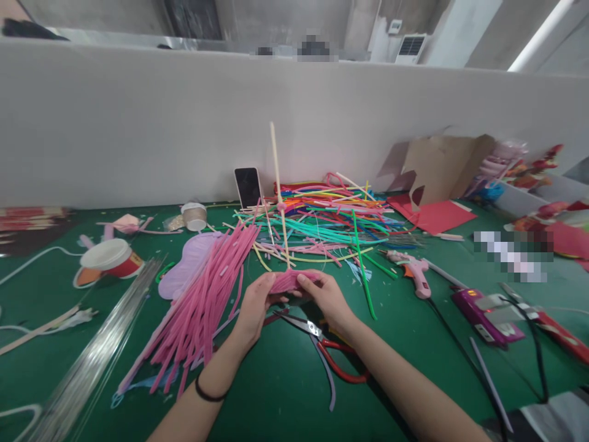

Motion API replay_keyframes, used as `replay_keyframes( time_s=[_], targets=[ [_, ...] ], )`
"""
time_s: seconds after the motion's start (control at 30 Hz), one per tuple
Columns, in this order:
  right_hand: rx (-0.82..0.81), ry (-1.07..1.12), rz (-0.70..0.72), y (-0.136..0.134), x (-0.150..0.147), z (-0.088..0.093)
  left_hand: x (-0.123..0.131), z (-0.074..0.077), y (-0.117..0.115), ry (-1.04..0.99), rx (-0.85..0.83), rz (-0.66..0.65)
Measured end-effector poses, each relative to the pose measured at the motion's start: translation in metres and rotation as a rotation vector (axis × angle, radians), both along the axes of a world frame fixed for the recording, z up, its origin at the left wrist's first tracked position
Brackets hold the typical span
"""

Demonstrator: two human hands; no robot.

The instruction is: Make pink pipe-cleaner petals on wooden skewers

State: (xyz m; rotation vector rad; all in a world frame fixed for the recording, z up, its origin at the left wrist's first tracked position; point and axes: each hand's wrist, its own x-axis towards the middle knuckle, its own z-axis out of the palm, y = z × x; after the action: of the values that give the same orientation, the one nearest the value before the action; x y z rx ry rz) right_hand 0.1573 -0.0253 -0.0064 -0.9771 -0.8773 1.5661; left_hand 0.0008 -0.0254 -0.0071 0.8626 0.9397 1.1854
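Note:
Both my hands meet over the green table point(285, 393) and pinch a small pink bundle of pipe cleaner point(291, 280). A thin wooden stick point(278, 184) rises upright from that bundle. My left hand point(255, 304) closes on the bundle's left end; a black band circles that wrist. My right hand point(324, 298) closes on the right end. Red-handled scissors point(329, 353) lie on the table just below my hands. A thick sheaf of pink pipe cleaners point(202, 301) lies to the left of my left hand.
A heap of mixed coloured pipe cleaners point(331, 221) fills the middle back. A pink glue gun point(416, 273) and a purple device point(488, 313) lie right. Silver wires point(101, 350), a paper cup point(113, 258) and a phone point(248, 187) stand left and behind. Cardboard point(437, 166) leans on the partition.

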Motion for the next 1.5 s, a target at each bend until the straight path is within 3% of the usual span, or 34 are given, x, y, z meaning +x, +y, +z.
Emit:
replay_keyframes(
  time_s=[0.23,0.4,0.53,0.73,0.93,1.1,1.33,1.5],
  targets=[
    [-0.004,0.100,0.029,0.003,0.005,-0.004,0.000,-0.001,0.002,0.049,0.021,0.018],
    [-0.081,0.190,0.067,0.006,0.013,-0.003,-0.002,-0.002,0.003,0.052,0.007,0.108],
    [-0.142,0.272,0.009,0.012,0.020,-0.003,-0.007,-0.003,0.007,0.035,0.023,0.175],
    [-0.135,0.364,0.029,0.019,0.026,-0.010,-0.017,-0.010,0.014,-0.120,0.028,0.201],
    [-0.079,0.365,-0.011,0.022,0.027,-0.012,-0.025,-0.008,0.021,-0.404,-0.133,0.240],
    [-0.020,0.233,-0.073,0.016,0.026,-0.007,-0.023,-0.005,0.019,-0.347,-0.067,0.256],
    [-0.050,0.208,-0.130,0.014,0.028,-0.001,-0.017,-0.005,0.013,-0.134,-0.048,0.126],
    [-0.066,-0.025,0.010,0.011,0.024,-0.003,-0.014,0.001,0.008,0.107,-0.017,-0.093]
  ],
)
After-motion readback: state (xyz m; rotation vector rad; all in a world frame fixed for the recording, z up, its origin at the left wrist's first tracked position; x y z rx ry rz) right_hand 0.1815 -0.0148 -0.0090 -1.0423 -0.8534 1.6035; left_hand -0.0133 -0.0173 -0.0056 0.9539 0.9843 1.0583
